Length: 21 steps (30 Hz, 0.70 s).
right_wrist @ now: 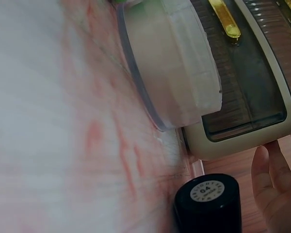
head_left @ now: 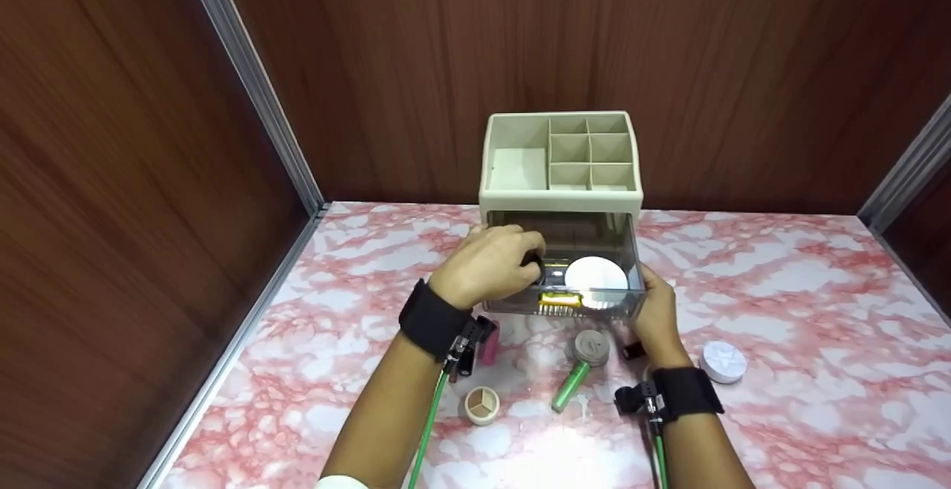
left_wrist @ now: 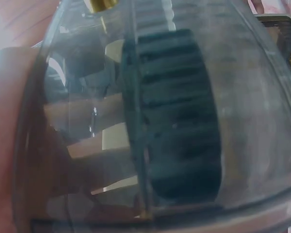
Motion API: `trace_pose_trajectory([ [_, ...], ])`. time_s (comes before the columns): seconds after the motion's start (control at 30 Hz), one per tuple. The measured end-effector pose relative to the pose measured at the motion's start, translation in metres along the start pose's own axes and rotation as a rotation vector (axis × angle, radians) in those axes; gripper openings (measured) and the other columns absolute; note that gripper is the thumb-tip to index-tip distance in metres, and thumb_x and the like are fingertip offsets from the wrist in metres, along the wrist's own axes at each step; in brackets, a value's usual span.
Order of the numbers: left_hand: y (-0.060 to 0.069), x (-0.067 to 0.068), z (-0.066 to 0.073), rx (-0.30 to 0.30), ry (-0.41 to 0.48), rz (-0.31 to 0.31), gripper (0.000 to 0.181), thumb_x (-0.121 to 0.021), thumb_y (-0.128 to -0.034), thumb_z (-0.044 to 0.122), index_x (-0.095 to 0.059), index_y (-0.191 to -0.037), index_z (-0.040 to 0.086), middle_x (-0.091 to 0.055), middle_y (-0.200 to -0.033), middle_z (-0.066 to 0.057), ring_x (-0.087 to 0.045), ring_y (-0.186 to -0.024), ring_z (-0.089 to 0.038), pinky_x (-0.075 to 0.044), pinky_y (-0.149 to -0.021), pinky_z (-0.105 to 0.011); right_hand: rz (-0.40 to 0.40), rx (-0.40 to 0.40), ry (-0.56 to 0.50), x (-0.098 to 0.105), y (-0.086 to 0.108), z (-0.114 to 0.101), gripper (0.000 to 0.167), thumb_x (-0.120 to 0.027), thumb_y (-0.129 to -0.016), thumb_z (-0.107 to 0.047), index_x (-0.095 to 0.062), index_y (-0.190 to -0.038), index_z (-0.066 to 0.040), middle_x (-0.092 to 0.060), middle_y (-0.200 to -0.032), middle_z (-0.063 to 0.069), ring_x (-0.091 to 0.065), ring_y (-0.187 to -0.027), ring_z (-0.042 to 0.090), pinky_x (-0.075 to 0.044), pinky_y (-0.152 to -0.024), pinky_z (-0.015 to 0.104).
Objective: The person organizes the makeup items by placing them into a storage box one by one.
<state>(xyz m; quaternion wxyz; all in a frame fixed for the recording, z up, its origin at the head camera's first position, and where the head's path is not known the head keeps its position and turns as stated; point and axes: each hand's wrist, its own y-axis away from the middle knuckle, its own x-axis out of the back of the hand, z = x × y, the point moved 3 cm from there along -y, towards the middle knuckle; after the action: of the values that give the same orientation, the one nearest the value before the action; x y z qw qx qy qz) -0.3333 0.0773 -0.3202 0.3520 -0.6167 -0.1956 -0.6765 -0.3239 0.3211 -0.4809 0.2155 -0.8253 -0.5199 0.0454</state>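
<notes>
The dark round item (head_left: pixel 533 266) is at the left side of the pulled-out transparent drawer (head_left: pixel 624 251), directly under the fingers of the left hand (head_left: pixel 487 262). The drawer also contains a white disc (head_left: pixel 596 275), located to the right of the dark item. A gold handle (head_left: pixel 559 300) is fitted to the drawer front. The cream organizer (head_left: pixel 561 196) houses the drawer; its top has one large compartment at left and six small ones at right. The left hand reaches over the drawer wall, fingers curled, gripping the dark item. The right hand (head_left: pixel 657 311) is unclenched, fingertips touching the organizer's right side. In front of the drawer, a green tube (head_left: pixel 570 386) touches a round jar (head_left: pixel 591 346); a three-section palette (head_left: pixel 482 405) lies nearer the person.
</notes>
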Motion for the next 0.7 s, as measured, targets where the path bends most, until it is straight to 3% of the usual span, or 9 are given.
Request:
trace_pose_trajectory([
  [0.17,0.000,0.000,0.000,-0.019,-0.024,0.013,0.024,-0.054,-0.0893,0.022,-0.069,-0.108,0.021,-0.068,-0.102,0.003,-0.062,-0.096,-0.015,-0.042,-0.083,-0.041,-0.010,0.000,0.007,0.001,0.008,-0.026,0.030,-0.066,-0.084,0.006,-0.067,-0.114,0.009,-0.068,-0.107,0.022,-0.059,-0.091,0.000,-0.047,-0.082,0.018],
  [0.5,0.003,0.002,-0.001,-0.011,-0.017,0.028,0.021,-0.051,-0.0954,0.024,-0.070,-0.104,0.019,-0.069,-0.095,0.003,-0.064,-0.092,-0.016,-0.037,-0.095,-0.050,-0.012,-0.006,-0.026,0.000,0.007,-0.026,0.027,-0.067,-0.083,0.005,-0.069,-0.110,0.007,-0.069,-0.103,0.016,-0.061,-0.091,0.003,-0.048,-0.082,0.019],
  [0.6,0.003,0.002,-0.002,-0.023,0.005,0.036,0.025,-0.050,-0.0981,0.025,-0.071,-0.111,0.018,-0.070,-0.101,0.003,-0.064,-0.097,-0.015,-0.034,-0.100,-0.052,-0.011,-0.021,-0.048,0.000,0.007,-0.026,0.028,-0.065,-0.085,0.005,-0.068,-0.113,0.008,-0.069,-0.105,0.018,-0.061,-0.092,0.002,-0.048,-0.082,0.020],
  [0.7,0.005,0.003,-0.004,-0.046,0.050,0.058,0.028,-0.050,-0.0997,0.025,-0.070,-0.117,0.015,-0.067,-0.113,0.000,-0.060,-0.106,-0.015,-0.037,-0.102,-0.044,-0.010,-0.017,-0.040,0.000,0.006,-0.026,0.031,-0.065,-0.084,0.006,-0.067,-0.115,0.008,-0.068,-0.106,0.019,-0.060,-0.092,0.000,-0.047,-0.083,0.019],
])
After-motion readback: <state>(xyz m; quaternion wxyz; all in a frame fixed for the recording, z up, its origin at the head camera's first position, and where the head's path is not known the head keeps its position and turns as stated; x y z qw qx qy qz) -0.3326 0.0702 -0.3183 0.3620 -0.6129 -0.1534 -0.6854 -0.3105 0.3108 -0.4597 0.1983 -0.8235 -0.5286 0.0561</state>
